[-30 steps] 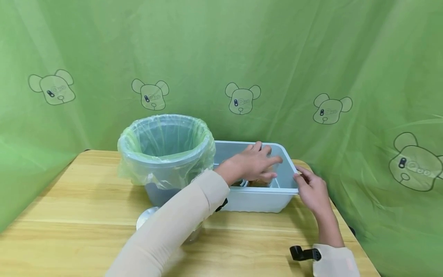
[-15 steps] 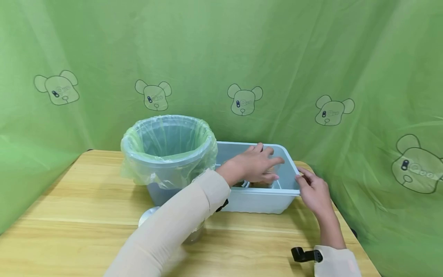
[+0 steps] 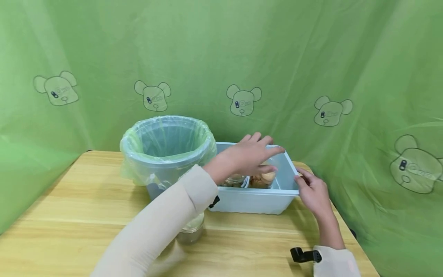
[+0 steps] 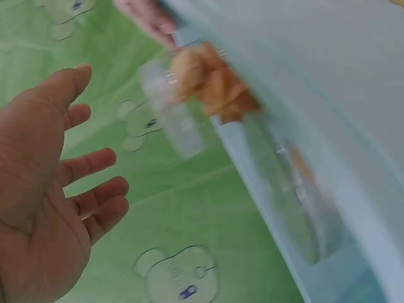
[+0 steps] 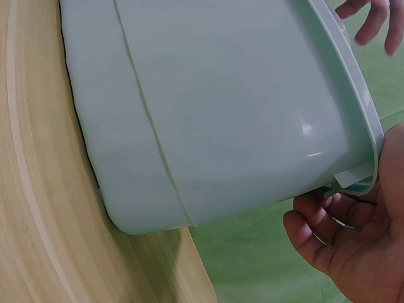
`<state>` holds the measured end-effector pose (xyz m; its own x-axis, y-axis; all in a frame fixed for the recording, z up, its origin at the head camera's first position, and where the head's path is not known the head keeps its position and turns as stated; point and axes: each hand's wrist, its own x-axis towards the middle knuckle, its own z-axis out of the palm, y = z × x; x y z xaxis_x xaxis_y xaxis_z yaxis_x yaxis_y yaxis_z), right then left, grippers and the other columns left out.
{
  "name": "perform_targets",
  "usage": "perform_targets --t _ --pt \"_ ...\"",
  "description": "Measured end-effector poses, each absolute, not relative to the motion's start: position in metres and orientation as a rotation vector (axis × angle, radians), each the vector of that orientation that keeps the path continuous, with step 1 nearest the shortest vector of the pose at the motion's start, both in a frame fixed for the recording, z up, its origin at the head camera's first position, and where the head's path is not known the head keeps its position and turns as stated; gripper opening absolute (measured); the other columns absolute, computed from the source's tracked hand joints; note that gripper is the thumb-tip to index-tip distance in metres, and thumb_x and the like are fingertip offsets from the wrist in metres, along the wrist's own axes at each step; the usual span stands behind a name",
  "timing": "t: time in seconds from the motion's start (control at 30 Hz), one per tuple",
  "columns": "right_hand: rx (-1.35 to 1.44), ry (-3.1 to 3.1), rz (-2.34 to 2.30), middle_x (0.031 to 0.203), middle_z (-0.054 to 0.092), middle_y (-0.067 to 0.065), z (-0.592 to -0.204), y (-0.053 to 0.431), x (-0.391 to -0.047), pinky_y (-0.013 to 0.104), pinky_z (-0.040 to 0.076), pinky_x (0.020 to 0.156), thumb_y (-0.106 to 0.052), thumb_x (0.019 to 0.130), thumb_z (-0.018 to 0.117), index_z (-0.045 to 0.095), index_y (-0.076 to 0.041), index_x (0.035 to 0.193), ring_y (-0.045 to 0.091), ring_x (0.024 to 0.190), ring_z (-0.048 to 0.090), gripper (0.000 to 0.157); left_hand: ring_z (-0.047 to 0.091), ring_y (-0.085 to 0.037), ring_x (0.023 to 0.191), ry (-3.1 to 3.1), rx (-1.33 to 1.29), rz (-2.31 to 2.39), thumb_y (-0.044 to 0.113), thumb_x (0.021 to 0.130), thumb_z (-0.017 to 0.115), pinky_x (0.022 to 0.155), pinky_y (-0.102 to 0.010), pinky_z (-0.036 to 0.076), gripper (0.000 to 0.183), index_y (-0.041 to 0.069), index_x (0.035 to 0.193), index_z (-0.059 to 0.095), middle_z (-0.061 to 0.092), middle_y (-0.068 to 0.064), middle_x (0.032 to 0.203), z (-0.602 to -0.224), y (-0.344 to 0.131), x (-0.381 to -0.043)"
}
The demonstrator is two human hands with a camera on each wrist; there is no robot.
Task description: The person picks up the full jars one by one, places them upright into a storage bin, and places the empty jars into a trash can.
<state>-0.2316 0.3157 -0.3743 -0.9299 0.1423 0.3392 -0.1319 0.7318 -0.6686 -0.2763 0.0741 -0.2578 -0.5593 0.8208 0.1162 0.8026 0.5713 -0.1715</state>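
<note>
My left hand (image 3: 250, 156) hovers over a light blue plastic tub (image 3: 256, 202), fingers spread and holding nothing. Below it in the tub is a clear jar (image 3: 261, 181) with orange-brown, crumpled-looking contents, blurred in the left wrist view. Beside that one sits another clear jar (image 3: 235, 181), partly hidden by my left wrist. At the tub's right front corner my right hand (image 3: 313, 192) grips the rim, thumb on top; the right wrist view shows its fingers (image 5: 309, 230) curled under the edge. A further clear jar (image 3: 191, 231) stands on the table, partly behind my left forearm.
Left of the tub stands a round bin (image 3: 167, 157) lined with a thin green plastic bag, its mouth uncovered. Both containers sit on a wood-grain table (image 3: 79, 215). A green curtain (image 3: 194, 57) with bear-face prints hangs close behind.
My left hand has risen out of the tub and shifted slightly left, revealing the jars inside. A pale disc on the table is now behind my forearm. The right hand keeps its hold.
</note>
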Motion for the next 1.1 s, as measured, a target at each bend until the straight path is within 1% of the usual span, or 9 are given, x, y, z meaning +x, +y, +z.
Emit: perform_targets --t 0.13,0.27,0.4,0.53,0.7,0.93,1.1 --pt "-0.007 -2.563 1.037 0.110 0.064 0.019 -0.375 0.315 -0.232 0.038 0.043 0.078 -0.031 0.100 0.042 0.052 -0.006 0.136 0.030 0.099 0.058 0.045 0.031 -0.024 0.130 -2.598 -1.344 0.106 0.060 0.094 0.036 0.105 -0.042 0.028 0.061 0.037 0.149 0.021 0.030 -0.002 0.149 -0.244 0.059 -0.267" --pt "-0.008 -2.562 1.040 0.110 0.064 0.019 -0.375 0.316 -0.232 0.038 0.043 0.079 -0.031 0.100 0.042 0.052 -0.006 0.136 0.030 0.099 0.057 0.045 0.030 -0.024 0.131 -2.617 -1.314 0.034 0.060 0.093 0.038 0.106 -0.043 0.027 0.062 0.037 0.149 0.022 0.030 -0.001 0.149 -0.233 0.042 -0.257" --pt "-0.008 -2.562 1.041 0.112 0.063 0.019 -0.374 0.316 -0.231 0.039 0.043 0.079 -0.031 0.101 0.041 0.051 -0.006 0.136 0.031 0.101 0.056 0.045 0.032 -0.024 0.129 -2.611 -1.252 0.002 0.059 0.093 0.041 0.104 -0.042 0.028 0.062 0.036 0.148 0.025 0.033 -0.001 0.147 -0.228 0.022 -0.251" --pt "-0.009 -2.562 1.034 0.108 0.064 0.019 -0.374 0.315 -0.232 0.038 0.042 0.078 -0.030 0.100 0.042 0.052 -0.006 0.136 0.029 0.097 0.057 0.044 0.033 -0.023 0.128 -2.618 -1.195 -0.062 0.057 0.093 0.043 0.104 -0.043 0.029 0.062 0.036 0.148 0.025 0.033 -0.001 0.147 -0.225 -0.003 -0.246" --pt "-0.012 -2.563 1.046 0.107 0.064 0.018 -0.375 0.315 -0.231 0.038 0.042 0.079 -0.031 0.100 0.041 0.051 -0.006 0.136 0.029 0.097 0.057 0.045 0.033 -0.026 0.126 -2.613 -1.134 -0.182 0.055 0.093 0.047 0.104 -0.047 0.029 0.062 0.035 0.148 0.026 0.034 -0.005 0.146 -0.218 -0.040 -0.245" --pt "-0.012 -2.563 1.025 0.106 0.065 0.018 -0.374 0.316 -0.230 0.037 0.042 0.077 -0.032 0.100 0.042 0.052 -0.007 0.136 0.028 0.095 0.057 0.044 0.034 -0.029 0.125 -2.590 -0.994 -0.260 0.053 0.093 0.048 0.103 -0.049 0.028 0.061 0.033 0.148 0.029 0.036 -0.007 0.144 -0.216 -0.088 -0.246" --pt "-0.006 -2.571 1.031 0.106 0.064 0.018 -0.373 0.315 -0.231 0.037 0.042 0.075 -0.032 0.101 0.041 0.051 -0.007 0.136 0.028 0.094 0.056 0.045 0.034 -0.031 0.123 -2.600 -0.908 -0.343 0.052 0.093 0.049 0.100 -0.052 0.027 0.061 0.032 0.148 0.030 0.036 -0.008 0.143 -0.222 -0.120 -0.243"
